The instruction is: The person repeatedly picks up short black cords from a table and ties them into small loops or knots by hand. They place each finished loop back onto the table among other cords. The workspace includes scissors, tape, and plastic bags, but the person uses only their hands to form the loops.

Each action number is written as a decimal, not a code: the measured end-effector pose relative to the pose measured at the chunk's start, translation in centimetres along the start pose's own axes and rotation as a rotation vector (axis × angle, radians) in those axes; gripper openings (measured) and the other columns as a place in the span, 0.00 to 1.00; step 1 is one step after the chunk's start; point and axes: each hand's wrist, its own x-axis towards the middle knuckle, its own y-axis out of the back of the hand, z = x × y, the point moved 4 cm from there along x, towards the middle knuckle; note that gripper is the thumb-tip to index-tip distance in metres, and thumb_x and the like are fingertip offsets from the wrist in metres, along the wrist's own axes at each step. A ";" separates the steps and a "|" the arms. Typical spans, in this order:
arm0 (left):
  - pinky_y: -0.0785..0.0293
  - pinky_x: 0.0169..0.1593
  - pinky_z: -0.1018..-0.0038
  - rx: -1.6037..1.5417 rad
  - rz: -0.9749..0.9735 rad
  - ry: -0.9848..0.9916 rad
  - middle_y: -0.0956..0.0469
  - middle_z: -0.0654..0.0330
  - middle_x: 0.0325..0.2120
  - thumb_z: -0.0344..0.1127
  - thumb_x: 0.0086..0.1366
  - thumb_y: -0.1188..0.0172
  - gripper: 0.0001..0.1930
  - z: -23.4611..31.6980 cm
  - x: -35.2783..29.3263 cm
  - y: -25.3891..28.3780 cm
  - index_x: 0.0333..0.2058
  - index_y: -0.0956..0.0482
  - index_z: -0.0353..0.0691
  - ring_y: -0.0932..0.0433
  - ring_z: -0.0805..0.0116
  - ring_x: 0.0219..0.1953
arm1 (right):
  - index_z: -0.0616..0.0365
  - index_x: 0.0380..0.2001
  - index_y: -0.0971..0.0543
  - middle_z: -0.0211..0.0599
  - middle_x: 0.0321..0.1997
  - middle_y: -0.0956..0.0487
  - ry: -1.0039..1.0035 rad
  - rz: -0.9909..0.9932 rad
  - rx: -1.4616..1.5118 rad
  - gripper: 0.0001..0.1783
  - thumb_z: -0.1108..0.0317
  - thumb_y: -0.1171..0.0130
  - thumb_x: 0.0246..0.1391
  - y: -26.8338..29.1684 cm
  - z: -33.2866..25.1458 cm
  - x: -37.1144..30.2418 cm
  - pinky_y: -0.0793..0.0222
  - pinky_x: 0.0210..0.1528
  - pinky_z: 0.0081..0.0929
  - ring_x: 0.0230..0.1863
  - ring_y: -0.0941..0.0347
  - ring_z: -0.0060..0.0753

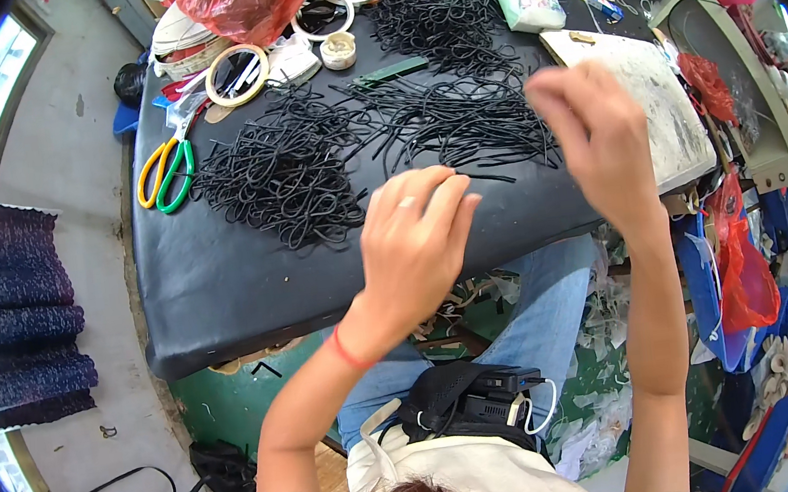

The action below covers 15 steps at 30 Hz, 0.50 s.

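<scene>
Black cords [371, 132], thin and rubbery-looking, lie in tangled heaps across a dark padded table [225, 294]. One heap on the left [284, 176] is made of looped, curled pieces packed thickly together; a looser spread of straighter strands [467, 121] runs across the middle, and another dense pile [440, 12] sits farther back. The left hand [413, 244] hovers over the near edge of the piles with its fingers held together and bent down, a ring on one finger and a red band at the wrist; a single cord end shows just beyond its fingertips, but whether the hand grips anything cannot be told. The right hand [601, 140] is raised above the table, blurred, with fingers curled inward; what it holds, if anything, cannot be told. Scissors with yellow and green handles [164, 173] lie at the left side of the table, just beside the looped heap. Behind them are rolls of tape [236, 74], a red plastic bag [249, 0] and a small round tin [338, 50]. A worn white board [660, 109] rests at the right edge of the table, near the raised hand.
</scene>
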 end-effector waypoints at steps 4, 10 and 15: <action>0.29 0.42 0.75 -0.392 -0.188 0.364 0.23 0.58 0.36 0.31 0.60 0.44 0.10 1.2 -0.7 1.9 0.40 0.24 0.34 0.24 0.66 0.37 | 0.59 0.30 0.25 0.37 0.24 0.32 -0.015 -0.224 0.213 0.08 0.78 0.40 0.42 -0.9 -3.9 -4.9 0.34 0.24 0.28 0.23 0.32 0.35; 0.25 0.37 0.81 -1.144 -0.512 1.015 0.21 0.58 0.31 0.33 0.63 0.47 0.11 0.3 -4.8 2.0 0.41 0.24 0.32 0.23 0.77 0.34 | 0.60 0.31 0.23 0.36 0.25 0.30 -0.081 -0.166 0.243 0.10 0.79 0.38 0.41 -1.2 -4.8 -7.5 0.34 0.25 0.26 0.24 0.31 0.33; 0.24 0.32 0.80 -1.258 -0.528 1.167 0.22 0.59 0.31 0.34 0.62 0.46 0.09 0.6 -6.1 1.6 0.37 0.25 0.34 0.22 0.73 0.32 | 0.60 0.30 0.24 0.36 0.27 0.27 -0.151 0.103 0.108 0.10 0.79 0.38 0.41 -0.6 -3.1 -7.5 0.33 0.26 0.26 0.26 0.30 0.33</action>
